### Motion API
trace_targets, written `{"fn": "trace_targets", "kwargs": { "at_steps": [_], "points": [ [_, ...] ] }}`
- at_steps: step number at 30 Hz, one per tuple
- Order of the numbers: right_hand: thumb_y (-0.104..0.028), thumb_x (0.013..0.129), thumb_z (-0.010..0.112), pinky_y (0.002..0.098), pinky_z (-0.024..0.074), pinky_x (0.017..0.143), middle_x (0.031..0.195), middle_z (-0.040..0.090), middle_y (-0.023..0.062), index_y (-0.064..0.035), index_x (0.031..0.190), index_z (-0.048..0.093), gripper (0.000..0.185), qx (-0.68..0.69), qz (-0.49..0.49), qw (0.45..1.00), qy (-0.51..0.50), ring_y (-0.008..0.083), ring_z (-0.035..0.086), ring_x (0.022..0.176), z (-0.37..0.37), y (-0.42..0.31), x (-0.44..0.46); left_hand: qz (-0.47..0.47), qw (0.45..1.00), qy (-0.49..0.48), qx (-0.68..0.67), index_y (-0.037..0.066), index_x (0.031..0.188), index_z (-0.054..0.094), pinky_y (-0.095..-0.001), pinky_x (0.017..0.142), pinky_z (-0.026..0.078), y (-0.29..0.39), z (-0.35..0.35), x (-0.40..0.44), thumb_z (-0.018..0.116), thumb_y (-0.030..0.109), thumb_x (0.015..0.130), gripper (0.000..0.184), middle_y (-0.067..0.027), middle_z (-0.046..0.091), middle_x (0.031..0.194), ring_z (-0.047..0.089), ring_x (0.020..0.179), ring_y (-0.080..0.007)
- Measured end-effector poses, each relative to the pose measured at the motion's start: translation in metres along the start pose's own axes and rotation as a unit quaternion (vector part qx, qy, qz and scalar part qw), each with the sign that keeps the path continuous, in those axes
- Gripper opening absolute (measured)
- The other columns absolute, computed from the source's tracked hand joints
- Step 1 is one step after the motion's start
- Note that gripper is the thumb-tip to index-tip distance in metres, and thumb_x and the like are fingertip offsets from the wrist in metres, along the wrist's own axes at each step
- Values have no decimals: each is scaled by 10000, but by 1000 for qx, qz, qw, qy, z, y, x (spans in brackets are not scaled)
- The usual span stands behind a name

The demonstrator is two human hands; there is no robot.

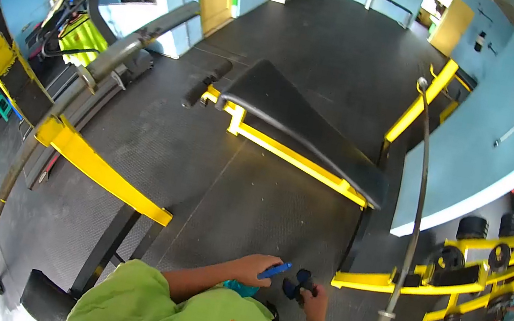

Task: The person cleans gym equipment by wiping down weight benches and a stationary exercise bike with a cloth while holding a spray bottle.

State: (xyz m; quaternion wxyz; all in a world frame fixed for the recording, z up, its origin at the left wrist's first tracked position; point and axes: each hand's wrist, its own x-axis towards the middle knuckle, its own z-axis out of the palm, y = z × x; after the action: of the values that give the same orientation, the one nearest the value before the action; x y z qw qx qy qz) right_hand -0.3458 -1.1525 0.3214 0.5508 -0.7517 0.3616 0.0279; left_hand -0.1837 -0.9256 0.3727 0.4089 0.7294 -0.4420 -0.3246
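Holding a blue object in one hand and a dark one in the other

The slim blue object sticks out from the left hand, its free end towards the dark object in the right hand. Both are near the body, above the floor, probably so they can be seen and handled together. The left fingers look closed around the blue piece; the right fingers are bent in on the dark one, seemingly steadying it. How tightly either hand grips, I cannot tell. Something teal shows just under the left hand, its link to the blue piece unclear. Farther out lies a padded bench, with weight plates to the right and a treadmill to the far left.
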Motion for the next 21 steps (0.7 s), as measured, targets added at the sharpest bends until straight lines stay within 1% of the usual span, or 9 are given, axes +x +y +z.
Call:
{"fn": "trace_targets", "kwargs": {
  "at_steps": [2, 3, 5, 8, 10, 12, 14, 17, 21],
  "points": [
    [-87, 787, 691, 297, 457, 654, 801, 617, 36, 10, 981, 637, 224, 17, -31, 999, -15, 137, 554, 709, 15, -49, 26, -36, 996, 61, -45, 107, 1331, 509, -432, 865, 451, 0, -39, -13, 644, 344, 832, 568, -159, 601, 1105, 607, 968, -286],
    [-64, 792, 683, 270, 463, 634, 788, 607, 7, -8, 944, 641, 167, 38, -51, 998, -24, 97, 552, 692, 22, -69, 37, -38, 996, 72, -45, 107, 1331, 509, -432, 865, 451, -2, -52, -17, 644, 344, 832, 568, -159, 601, 1105, 607, 968, -286],
    [-65, 793, 687, 266, 465, 646, 791, 610, 3, -11, 945, 642, 167, 49, -60, 996, -48, 95, 556, 703, 30, -103, 60, -54, 973, 178, -135, 107, 1314, 539, -391, 811, 471, -9, -71, -19, 669, 316, 838, 537, -121, 630, 1031, 622, 886, -213],
    [-64, 793, 690, 265, 464, 654, 787, 610, -2, -11, 945, 645, 167, 68, -65, 993, -74, 93, 553, 713, 45, -127, 100, -37, 956, 241, -161, 101, 1303, 554, -344, 785, 480, -25, -101, -14, 692, 286, 835, 522, -93, 646, 977, 620, 827, -165],
    [-62, 793, 689, 268, 460, 650, 781, 607, -2, -9, 944, 645, 166, 75, -69, 991, -81, 93, 548, 711, 52, -139, 131, -50, 955, 255, -147, 98, 1299, 557, -338, 787, 481, -34, -122, -5, 697, 290, 831, 525, -99, 650, 979, 619, 831, -163],
    [-69, 786, 699, 283, 458, 635, 767, 604, 6, 1, 938, 643, 177, -14, -128, 989, -66, 101, 540, 694, 55, -156, 162, -58, 952, 272, -129, 95, 1295, 559, -333, 790, 482, -50, -145, 11, 702, 295, 827, 528, -105, 655, 980, 619, 836, -160],
    [-77, 776, 709, 289, 461, 634, 760, 604, 13, 5, 937, 641, 193, -41, -139, 987, -63, 108, 545, 693, 66, -129, 223, -99, 955, 260, -99, 91, 1292, 556, -344, 796, 488, -75, -167, 31, 706, 292, 819, 536, -108, 656, 961, 626, 839, -166],
    [-110, 754, 736, 309, 470, 638, 742, 598, 38, 8, 937, 634, 241, -48, -114, 987, -101, 133, 557, 685, 71, -184, 277, -120, 940, 302, -103, 90, 1288, 555, -367, 781, 494, -104, -209, 58, 709, 295, 812, 541, -97, 654, 919, 635, 826, -175],
    [-169, 758, 755, 346, 500, 736, 863, 657, 107, 7, 1016, 640, 332, -175, -214, 947, -162, 197, 628, 792, 102, -230, 364, -140, 923, 358, -21, 90, 1286, 554, -364, 783, 498, -107, -272, 80, 718, 272, 806, 539, -84, 651, 909, 639, 835, -175]
  ]
}}
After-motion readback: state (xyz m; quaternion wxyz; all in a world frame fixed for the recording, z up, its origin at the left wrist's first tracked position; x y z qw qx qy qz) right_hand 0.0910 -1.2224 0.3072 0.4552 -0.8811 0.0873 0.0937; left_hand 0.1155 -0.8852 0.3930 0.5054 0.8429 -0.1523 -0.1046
